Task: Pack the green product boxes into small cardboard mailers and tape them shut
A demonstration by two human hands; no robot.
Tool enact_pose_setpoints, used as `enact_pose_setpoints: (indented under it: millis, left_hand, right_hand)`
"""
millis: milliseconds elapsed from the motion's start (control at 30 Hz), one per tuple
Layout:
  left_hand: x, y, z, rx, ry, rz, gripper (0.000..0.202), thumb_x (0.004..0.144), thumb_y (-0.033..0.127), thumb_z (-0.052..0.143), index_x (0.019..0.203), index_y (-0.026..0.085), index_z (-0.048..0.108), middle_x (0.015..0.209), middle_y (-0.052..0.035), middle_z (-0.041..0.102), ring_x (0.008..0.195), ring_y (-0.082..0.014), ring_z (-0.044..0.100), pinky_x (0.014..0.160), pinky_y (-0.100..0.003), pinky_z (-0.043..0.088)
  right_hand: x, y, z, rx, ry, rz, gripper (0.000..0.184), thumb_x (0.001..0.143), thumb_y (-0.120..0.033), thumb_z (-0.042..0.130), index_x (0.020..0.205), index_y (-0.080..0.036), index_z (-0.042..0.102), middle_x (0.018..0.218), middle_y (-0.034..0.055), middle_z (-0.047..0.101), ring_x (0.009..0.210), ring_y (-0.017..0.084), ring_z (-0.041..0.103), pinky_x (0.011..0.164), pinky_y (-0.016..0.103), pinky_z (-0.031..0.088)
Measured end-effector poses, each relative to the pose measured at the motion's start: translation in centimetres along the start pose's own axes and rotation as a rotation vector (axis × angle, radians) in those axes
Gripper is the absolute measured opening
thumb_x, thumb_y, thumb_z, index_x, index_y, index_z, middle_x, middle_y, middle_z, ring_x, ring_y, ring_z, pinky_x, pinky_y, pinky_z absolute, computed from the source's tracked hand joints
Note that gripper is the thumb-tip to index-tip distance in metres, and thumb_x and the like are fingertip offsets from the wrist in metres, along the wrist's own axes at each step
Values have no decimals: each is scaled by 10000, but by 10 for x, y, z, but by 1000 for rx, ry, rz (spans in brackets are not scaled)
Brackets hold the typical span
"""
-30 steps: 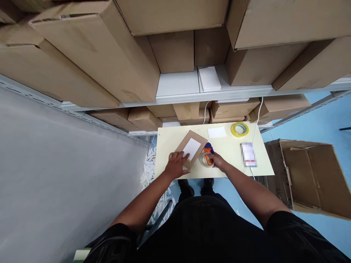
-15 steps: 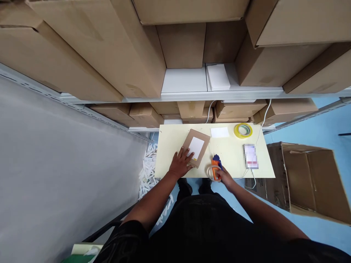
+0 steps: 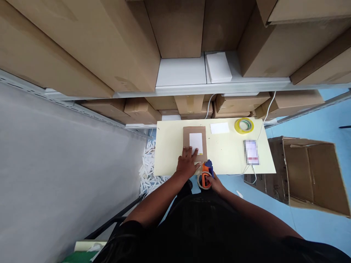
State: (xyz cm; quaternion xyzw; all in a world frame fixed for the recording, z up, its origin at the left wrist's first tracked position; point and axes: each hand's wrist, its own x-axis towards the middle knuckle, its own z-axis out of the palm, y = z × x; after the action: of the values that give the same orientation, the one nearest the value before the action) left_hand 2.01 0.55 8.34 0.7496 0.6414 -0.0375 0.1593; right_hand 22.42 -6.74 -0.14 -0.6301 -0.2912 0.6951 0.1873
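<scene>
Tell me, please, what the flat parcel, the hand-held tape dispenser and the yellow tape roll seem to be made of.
The flat parcel seems matte cardboard, from its plain brown, unshiny face. The tape dispenser is probably moulded plastic, given its solid orange and blue parts; its finish is unclear. The yellow tape roll looks like plastic film, perhaps glossy, from its bright, smooth-looking band.

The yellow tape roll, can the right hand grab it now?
Probably not: the right hand is busy holding the orange tape dispenser, though nothing tall seems to block the way to the yellow tape roll.
</scene>
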Motion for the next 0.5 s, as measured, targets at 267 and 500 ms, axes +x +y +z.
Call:
enact_pose_setpoints:
  millis: [267, 500]
  left_hand:
    - [1, -17, -16, 25, -46, 145, 905, 877, 642, 627, 1621, 219, 334, 1549, -183, 469, 1353, -423, 446, 1132, -552, 344]
    - [22, -88, -36, 57, 8, 115, 1095, 703, 743, 753, 1615, 293, 348, 1712, -114, 220, 1557, -469, 107, 1227, -687, 31]
  right_hand:
    - [60, -105, -40, -194, -24, 21, 294, 770, -392, 635, 1017, -240, 587, 664, -26, 553, 602, 157, 524, 525, 246, 416]
    - [103, -168, -60, -379, -166, 61, 251, 741, -334, 729, 948, -211, 660, 595, -12, 547, 568, 148, 489, 506, 238, 354]
